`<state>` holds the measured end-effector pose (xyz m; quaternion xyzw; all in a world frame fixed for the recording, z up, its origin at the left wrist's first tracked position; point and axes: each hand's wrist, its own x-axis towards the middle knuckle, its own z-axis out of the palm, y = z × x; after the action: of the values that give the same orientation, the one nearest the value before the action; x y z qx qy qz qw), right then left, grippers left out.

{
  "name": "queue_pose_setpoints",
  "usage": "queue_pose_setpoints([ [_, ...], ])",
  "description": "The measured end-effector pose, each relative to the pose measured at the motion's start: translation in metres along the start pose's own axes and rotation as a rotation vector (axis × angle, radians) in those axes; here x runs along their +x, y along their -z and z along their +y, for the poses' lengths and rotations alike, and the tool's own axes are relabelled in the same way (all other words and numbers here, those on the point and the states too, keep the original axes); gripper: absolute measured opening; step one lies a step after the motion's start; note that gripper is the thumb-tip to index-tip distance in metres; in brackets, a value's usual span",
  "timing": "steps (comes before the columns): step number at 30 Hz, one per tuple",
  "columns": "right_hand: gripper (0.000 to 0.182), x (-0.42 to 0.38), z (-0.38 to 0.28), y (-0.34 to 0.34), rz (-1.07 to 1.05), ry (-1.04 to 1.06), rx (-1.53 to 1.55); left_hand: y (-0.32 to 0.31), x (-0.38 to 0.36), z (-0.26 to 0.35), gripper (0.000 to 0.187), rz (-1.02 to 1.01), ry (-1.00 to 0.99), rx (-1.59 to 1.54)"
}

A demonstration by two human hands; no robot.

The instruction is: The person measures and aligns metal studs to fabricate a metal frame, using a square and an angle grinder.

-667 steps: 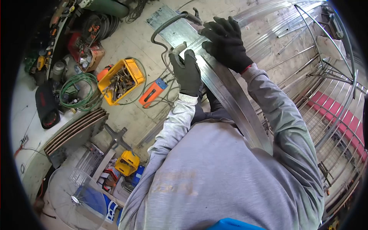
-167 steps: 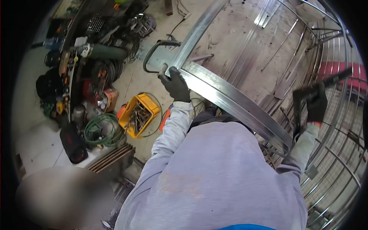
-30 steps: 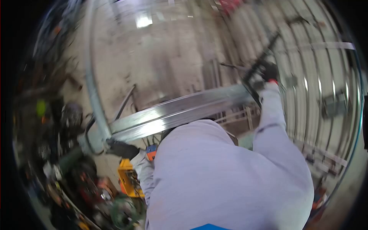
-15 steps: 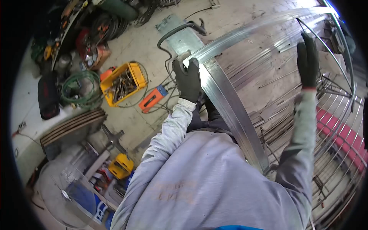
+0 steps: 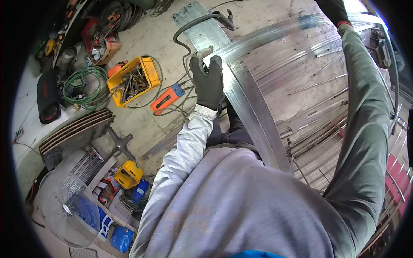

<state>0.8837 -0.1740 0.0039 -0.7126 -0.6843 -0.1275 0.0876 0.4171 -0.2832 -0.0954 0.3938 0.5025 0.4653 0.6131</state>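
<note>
Grasping the near end of the long metal tube [image 5: 275,32] at the corner with the gloved left hand [image 5: 207,84], thumb and fingers apart. Reaching far out with the gloved right hand [image 5: 332,10], by the tube's far stretch; grip cut off by the view edge, cannot tell. Beyond left hand: flat metal plate [image 5: 193,26]. To its left: orange power unit [image 5: 167,99].

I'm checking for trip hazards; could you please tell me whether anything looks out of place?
Perhaps: thin metal rods lie strewn at uneven angles across the floor, and a dark cable winds loosely over the metal plate, so both look untidy. I see no clear spill or damage.
</note>
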Motion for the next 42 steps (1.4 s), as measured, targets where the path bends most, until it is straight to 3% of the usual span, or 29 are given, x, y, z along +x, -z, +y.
queue_pose_setpoints([
  [3,0.040,-0.018,0.000,0.000,0.133,0.010,-0.055,0.002,-0.001,-0.001,0.032,-0.005,0.028,0.013],
  [4,0.041,-0.035,0.006,-0.017,0.240,-0.012,-0.225,0.002,0.000,-0.002,0.033,-0.008,0.054,-0.011],
  [5,0.040,-0.048,0.008,-0.018,-0.212,-0.125,-0.143,0.000,0.001,-0.004,0.033,-0.014,0.053,-0.014],
  [7,0.037,-0.041,0.012,-0.007,-0.548,-0.140,-0.008,-0.004,0.002,-0.008,0.034,0.045,0.030,-0.087],
  [8,0.037,-0.035,-0.002,-0.009,-0.541,-0.148,-0.020,0.001,0.001,-0.010,0.033,0.049,0.091,-0.047],
  [10,0.035,-0.029,-0.019,-0.027,-0.417,0.000,-0.019,0.000,0.004,-0.011,0.036,0.024,-0.266,0.676],
  [11,0.037,-0.019,-0.009,-0.026,-0.304,0.034,0.000,0.007,0.004,-0.018,0.038,-0.001,-0.266,0.671],
  [14,0.043,-0.004,0.035,-0.055,0.084,0.101,-0.054,0.015,0.012,-0.029,0.044,-0.068,0.209,-0.133],
  [15,0.049,-0.009,0.009,-0.032,0.214,0.012,-0.185,0.025,0.017,-0.039,0.045,0.004,-0.050,0.163],
  [17,0.059,-0.029,0.015,-0.058,0.118,-0.045,-0.289,0.007,-0.003,0.000,0.042,-0.040,-0.098,0.214],
  [19,0.064,-0.005,-0.002,-0.010,-0.774,-0.417,0.012,0.005,-0.001,0.003,0.040,-0.033,-0.096,0.152],
  [21,0.068,0.012,-0.014,0.008,-0.883,-0.481,0.061,0.013,-0.002,-0.001,0.037,-0.056,0.020,0.162],
  [23,0.074,0.014,-0.018,0.006,-0.256,-0.159,-0.092,0.008,-0.001,-0.003,0.035,-0.042,-0.007,0.118],
  [24,0.073,0.010,-0.021,0.003,-0.023,-0.102,-0.092,0.008,0.000,-0.005,0.035,-0.039,-0.052,0.113],
  [25,0.073,0.005,-0.018,-0.018,-0.028,-0.098,-0.086,0.008,0.001,-0.005,0.034,-0.038,-0.096,0.107],
  [27,0.067,-0.019,0.000,-0.068,-0.484,-0.195,-0.141,0.011,-0.002,-0.010,0.034,-0.037,-0.042,0.098],
  [28,0.064,-0.013,-0.018,-0.024,-0.861,-0.268,-0.076,0.012,-0.003,-0.013,0.034,-0.041,0.002,0.085],
  [29,0.064,-0.017,-0.024,-0.019,-0.861,-0.269,-0.074,0.013,0.000,-0.012,0.034,-0.039,0.039,0.072],
  [31,0.061,-0.008,-0.039,-0.016,-0.457,-0.246,0.043,0.008,0.004,-0.012,0.034,-0.021,0.023,0.000],
  [32,0.054,-0.013,-0.038,-0.028,-0.127,-0.153,-0.003,0.006,0.007,-0.018,0.034,0.013,-0.052,0.021],
  [33,0.054,-0.016,-0.033,-0.038,-0.133,-0.151,0.003,0.009,0.008,-0.023,0.034,0.039,-0.124,0.045],
  [35,0.048,-0.026,-0.034,-0.040,-0.007,-0.095,-0.010,0.012,0.005,-0.017,0.035,0.017,-0.044,0.098],
  [36,0.048,-0.028,-0.036,-0.037,-0.076,-0.130,0.001,0.022,0.017,-0.045,0.035,0.026,-0.200,0.370],
  [38,0.041,-0.041,-0.039,-0.054,0.097,-0.106,0.244,0.040,0.021,-0.071,0.028,0.015,-0.336,0.649],
  [40,0.036,-0.055,-0.088,-0.019,0.093,0.039,0.364,0.027,0.012,-0.061,0.032,0.048,-0.298,0.541],
  [42,0.043,-0.075,-0.150,0.005,0.046,0.233,0.364,0.014,0.004,-0.040,0.037,0.065,-0.205,0.268],
])
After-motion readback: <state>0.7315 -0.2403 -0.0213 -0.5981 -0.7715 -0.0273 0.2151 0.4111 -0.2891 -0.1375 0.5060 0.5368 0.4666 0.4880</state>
